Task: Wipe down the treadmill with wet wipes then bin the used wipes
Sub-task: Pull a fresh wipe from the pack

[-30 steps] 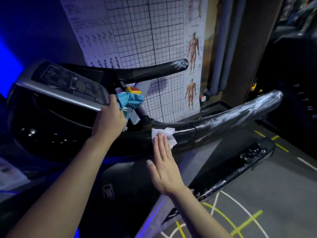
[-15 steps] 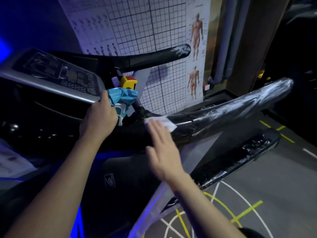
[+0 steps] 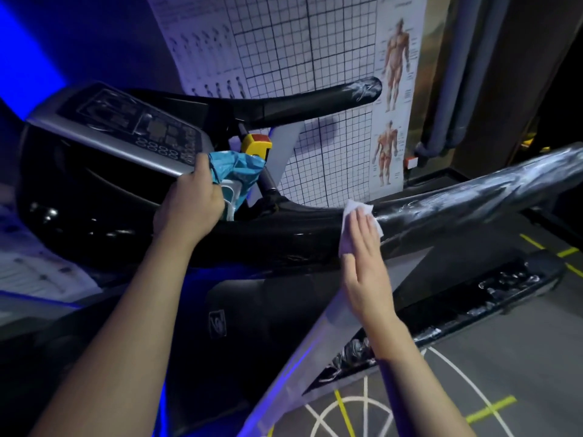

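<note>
Fingers (image 3: pixel 362 230) of my right hand (image 3: pixel 367 279) are straight and close together, and they press a white wet wipe (image 3: pixel 355 209) flat on the near handrail (image 3: pixel 467 197) of the treadmill (image 3: pixel 94 216). From the middle of my view the wipe is at about 3 o'clock, at the place where the handrail joins the black body. One part of the wipe shows above my fingertips and another part shows on the left side of my fingers. The handrail runs away toward 2 o'clock and has pale smears along it.

At 9 o'clock my left hand (image 3: pixel 189 206) is curled around a blue wipe pack (image 3: pixel 239 168) and holds it against the lower corner of the grey console (image 3: pixel 126 130). A yellow block with a red top (image 3: pixel 256 144) sits just behind the pack, toward 12 o'clock. The far handrail (image 3: pixel 315 102) crosses at about 12 o'clock, in front of a grid poster (image 3: pixel 299 42) on the wall. Anatomy figures (image 3: pixel 394 58) are at 1 o'clock. The floor (image 3: pixel 504 357) at 5 o'clock has white and yellow lines.
</note>
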